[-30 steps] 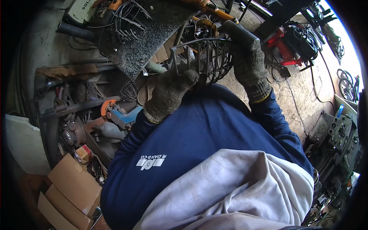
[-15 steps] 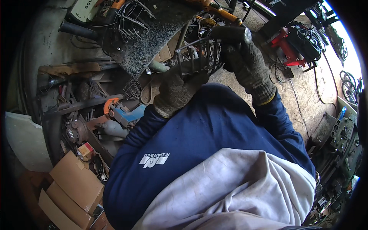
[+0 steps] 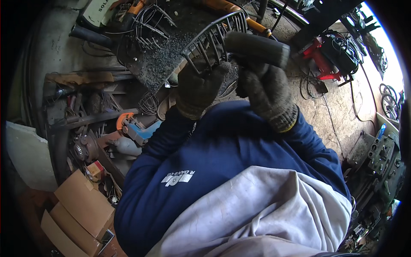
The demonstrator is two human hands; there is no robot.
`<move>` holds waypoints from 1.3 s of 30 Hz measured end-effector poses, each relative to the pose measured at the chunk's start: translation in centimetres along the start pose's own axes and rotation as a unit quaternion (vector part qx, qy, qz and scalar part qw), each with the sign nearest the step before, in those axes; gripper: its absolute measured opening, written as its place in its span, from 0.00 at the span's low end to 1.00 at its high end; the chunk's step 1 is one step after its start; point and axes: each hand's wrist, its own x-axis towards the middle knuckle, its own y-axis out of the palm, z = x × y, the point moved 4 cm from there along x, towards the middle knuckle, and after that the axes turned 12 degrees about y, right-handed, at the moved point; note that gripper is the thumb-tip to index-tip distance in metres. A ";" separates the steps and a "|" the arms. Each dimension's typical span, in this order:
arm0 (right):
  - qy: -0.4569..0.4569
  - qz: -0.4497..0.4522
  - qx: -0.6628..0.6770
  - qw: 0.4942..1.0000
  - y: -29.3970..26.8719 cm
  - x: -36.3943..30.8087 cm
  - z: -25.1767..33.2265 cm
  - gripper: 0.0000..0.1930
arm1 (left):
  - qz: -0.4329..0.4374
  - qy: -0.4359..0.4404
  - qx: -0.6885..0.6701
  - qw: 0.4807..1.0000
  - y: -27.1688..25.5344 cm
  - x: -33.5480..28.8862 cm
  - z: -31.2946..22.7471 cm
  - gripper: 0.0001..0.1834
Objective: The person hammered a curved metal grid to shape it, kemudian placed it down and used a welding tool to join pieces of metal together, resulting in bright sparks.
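Note:
Both my hands wear dirty grey knit gloves. My left hand [image 3: 200, 85] is closed on the near end of a metal grate [image 3: 210, 40], a curved dark frame with several short parallel bars. The grate tilts up and away to the right. Close beside it, my right hand [image 3: 269, 88] is closed round a hammer [image 3: 259, 48]. The hammer's thick dark cylindrical head lies across the top of the fist, over the grate's right part; its handle is hidden by the glove. Whether the head touches the grate, I cannot tell.
Ahead is a worktable [image 3: 150, 70] covered in dark grit, with a bundle of wires and thin rods [image 3: 152, 30]. Orange tools [image 3: 252, 23] lie beyond. A red machine [image 3: 319, 58] with cables stands right. At left are a blue tool [image 3: 139, 130] and a cardboard box [image 3: 83, 205].
The grate has swung up and away, showing more of its bars. My right hand has come lower and nearer, with the hammer head turned to lie across. My left hand has shifted slightly.

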 end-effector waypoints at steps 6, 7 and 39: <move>0.034 -0.039 0.227 0.973 -0.5 -0.5 0.7 0.20 | -0.046 0.045 -0.027 0.998 0.3 0.6 0.4 0.13; 0.032 -0.025 0.231 0.972 -0.9 -0.7 1.1 0.20 | -0.039 0.097 0.013 0.994 0.4 0.5 0.2 0.13; 0.088 -0.005 0.033 0.996 -0.5 -0.5 1.9 0.18 | -0.038 0.084 -0.020 0.996 -0.7 0.8 -1.2 0.11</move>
